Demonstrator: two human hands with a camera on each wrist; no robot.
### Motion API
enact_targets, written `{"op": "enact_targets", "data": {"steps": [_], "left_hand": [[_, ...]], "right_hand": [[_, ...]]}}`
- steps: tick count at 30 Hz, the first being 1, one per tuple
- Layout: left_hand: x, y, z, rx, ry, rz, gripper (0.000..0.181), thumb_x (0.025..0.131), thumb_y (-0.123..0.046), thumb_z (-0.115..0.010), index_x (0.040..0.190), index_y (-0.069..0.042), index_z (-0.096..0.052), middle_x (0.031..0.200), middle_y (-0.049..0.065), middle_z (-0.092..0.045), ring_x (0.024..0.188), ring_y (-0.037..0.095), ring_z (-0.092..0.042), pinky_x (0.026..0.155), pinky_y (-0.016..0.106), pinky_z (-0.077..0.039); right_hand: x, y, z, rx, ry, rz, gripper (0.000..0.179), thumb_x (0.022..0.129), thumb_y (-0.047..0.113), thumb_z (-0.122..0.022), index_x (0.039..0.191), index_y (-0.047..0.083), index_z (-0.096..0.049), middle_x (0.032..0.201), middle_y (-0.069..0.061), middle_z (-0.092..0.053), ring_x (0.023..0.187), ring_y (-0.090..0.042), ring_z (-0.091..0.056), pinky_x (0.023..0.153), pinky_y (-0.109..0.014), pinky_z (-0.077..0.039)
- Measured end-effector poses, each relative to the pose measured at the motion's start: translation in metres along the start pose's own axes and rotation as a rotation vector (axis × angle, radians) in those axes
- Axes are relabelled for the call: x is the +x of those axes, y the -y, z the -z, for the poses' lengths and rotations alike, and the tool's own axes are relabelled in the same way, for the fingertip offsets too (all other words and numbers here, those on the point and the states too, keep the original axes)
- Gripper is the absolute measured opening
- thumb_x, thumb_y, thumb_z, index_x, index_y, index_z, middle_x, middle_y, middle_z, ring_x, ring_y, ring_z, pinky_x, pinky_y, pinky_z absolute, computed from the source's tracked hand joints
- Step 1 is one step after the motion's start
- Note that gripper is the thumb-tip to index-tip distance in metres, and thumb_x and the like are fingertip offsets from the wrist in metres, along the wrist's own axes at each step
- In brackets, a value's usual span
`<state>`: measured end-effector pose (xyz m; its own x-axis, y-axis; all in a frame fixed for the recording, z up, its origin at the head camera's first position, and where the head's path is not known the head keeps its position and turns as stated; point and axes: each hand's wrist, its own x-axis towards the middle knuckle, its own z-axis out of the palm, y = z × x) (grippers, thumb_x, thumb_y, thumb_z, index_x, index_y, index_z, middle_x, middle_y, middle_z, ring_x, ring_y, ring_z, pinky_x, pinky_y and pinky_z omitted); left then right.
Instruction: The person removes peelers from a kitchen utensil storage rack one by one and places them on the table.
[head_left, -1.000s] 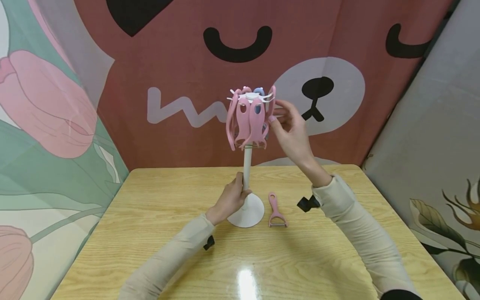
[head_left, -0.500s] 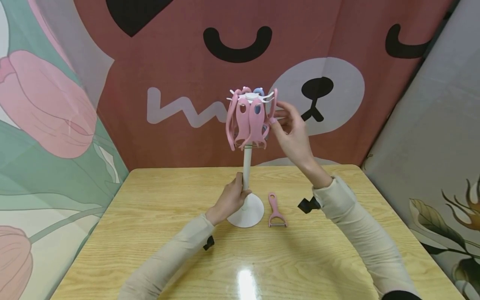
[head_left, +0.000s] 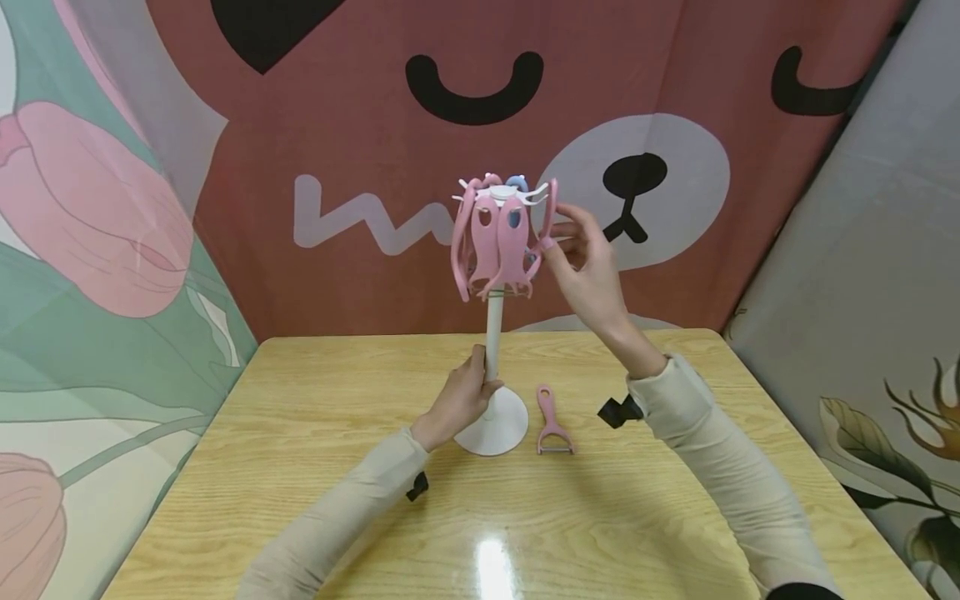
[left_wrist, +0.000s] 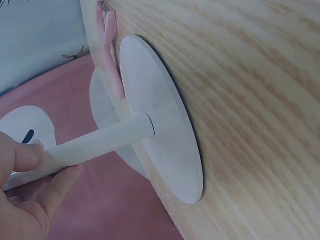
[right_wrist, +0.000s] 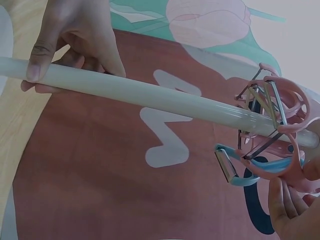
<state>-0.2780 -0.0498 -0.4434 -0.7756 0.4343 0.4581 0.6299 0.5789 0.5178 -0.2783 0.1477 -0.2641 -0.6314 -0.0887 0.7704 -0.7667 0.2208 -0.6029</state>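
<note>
A white stand rises from a round base [head_left: 501, 435] on a slim pole [head_left: 494, 329] to a ring of white hooks [head_left: 504, 195]. My left hand [head_left: 457, 400] grips the pole low down, thumb and fingers around it in the left wrist view. Several pink peelers [head_left: 486, 242] and a blue peeler [right_wrist: 281, 165] hang under the hooks. At the rack's right side, my right hand [head_left: 591, 271] pinches a pink peeler [head_left: 552, 204] held upright, its top end beside a hook tip. Whether that peeler still touches the hook, I cannot tell.
Another pink peeler [head_left: 548, 412] lies on the wooden table [head_left: 337, 433], just right of the base. Behind the table hangs a brown-red cloth [head_left: 360, 292] with a cartoon bear. Patterned cloths flank both sides.
My right hand has drawn the pinched pink peeler slightly right and down from the hooks. The left hand and stand have stayed nearly still.
</note>
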Motion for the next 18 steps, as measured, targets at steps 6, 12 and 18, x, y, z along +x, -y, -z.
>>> {"op": "enact_targets", "data": {"steps": [6, 12, 18], "left_hand": [[0.0, -0.001, 0.0, 0.011, 0.004, 0.006, 0.037, 0.096, -0.008, -0.065, 0.121, 0.003, -0.039, 0.091, 0.014, -0.058, 0.081, 0.03, -0.066, 0.062, 0.037, -0.055], [-0.001, -0.001, 0.001, 0.009, 0.016, 0.015, 0.036, 0.096, -0.009, -0.064, 0.12, 0.003, -0.039, 0.091, 0.014, -0.057, 0.081, 0.03, -0.066, 0.062, 0.036, -0.055], [-0.001, -0.002, 0.001, 0.009, 0.014, 0.01, 0.036, 0.097, -0.009, -0.064, 0.12, 0.002, -0.039, 0.091, 0.014, -0.057, 0.08, 0.03, -0.066, 0.061, 0.036, -0.055]], "right_hand": [[-0.002, -0.003, 0.002, -0.027, -0.015, 0.007, 0.043, 0.098, 0.004, -0.06, 0.139, -0.001, -0.048, 0.112, -0.018, -0.062, 0.086, -0.029, -0.063, 0.074, -0.024, -0.049], [-0.005, -0.005, 0.001, -0.05, -0.013, -0.012, 0.044, 0.098, 0.002, -0.059, 0.14, -0.002, -0.046, 0.113, -0.021, -0.061, 0.085, -0.031, -0.061, 0.073, -0.024, -0.048], [-0.007, 0.006, -0.001, -0.064, -0.009, -0.021, 0.044, 0.097, -0.007, -0.056, 0.139, -0.01, -0.043, 0.112, -0.032, -0.058, 0.086, -0.04, -0.06, 0.072, -0.023, -0.046]]}}
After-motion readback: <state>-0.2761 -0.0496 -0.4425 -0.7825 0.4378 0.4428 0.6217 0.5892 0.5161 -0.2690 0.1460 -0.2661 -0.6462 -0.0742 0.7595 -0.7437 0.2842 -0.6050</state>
